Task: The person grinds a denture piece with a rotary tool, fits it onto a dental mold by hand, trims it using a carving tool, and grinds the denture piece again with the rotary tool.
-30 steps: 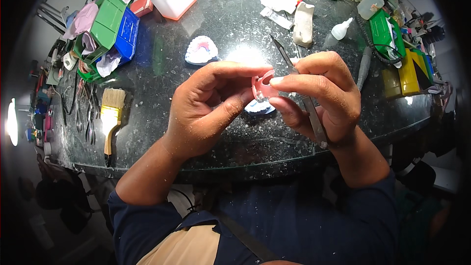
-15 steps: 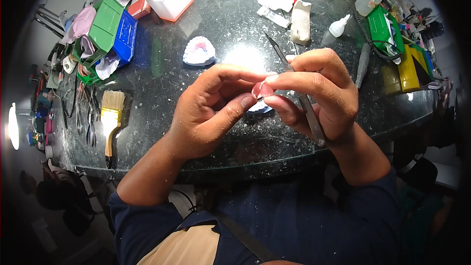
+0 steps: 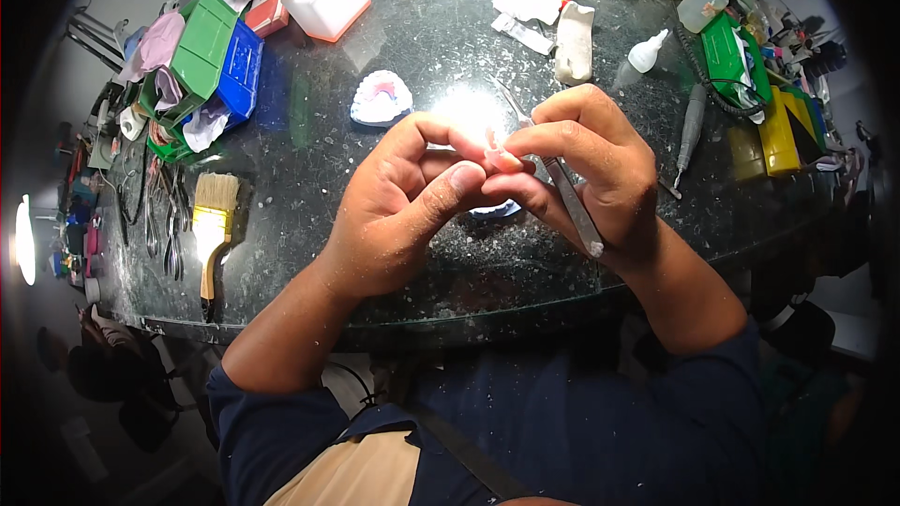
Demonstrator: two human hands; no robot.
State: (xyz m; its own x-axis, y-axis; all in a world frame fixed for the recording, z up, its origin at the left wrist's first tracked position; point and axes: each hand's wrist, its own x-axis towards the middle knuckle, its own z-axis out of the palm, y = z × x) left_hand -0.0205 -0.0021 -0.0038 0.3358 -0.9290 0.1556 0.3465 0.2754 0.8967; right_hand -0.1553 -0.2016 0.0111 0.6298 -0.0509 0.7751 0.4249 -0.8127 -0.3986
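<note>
Pinching now, right in the middle of the frame: my left hand (image 3: 394,201) has thumb and forefinger closed in on a small pink piece (image 3: 503,161), and my right hand (image 3: 600,164) meets it from the other side, forefinger above, thumb below. Both sets of fingertips are nearly together, just that piece between them (its far side is hidden, so I can't tell how deep the grip goes). Across my right hand lies a slim metal knife (image 3: 574,206), tucked behind the forefinger, blade tip up and away toward the bright glare, handle end down by the base of my thumb.

Just below the pinch, a blue-based model (image 3: 497,211) peeks out, mostly covered by my hands. Up and left of them, well apart, sits a white dental model (image 3: 380,98) with pink in it.

Edges next: the front rim of the dark bench (image 3: 450,305) curves across beneath my wrists, dusty top showing between. Over on the left, more speckled surface runs from my forearm to a wide brush (image 3: 214,225). On the right, a grey handpiece (image 3: 692,126) lies near my knuckles, the closest neighbour that side.
</note>
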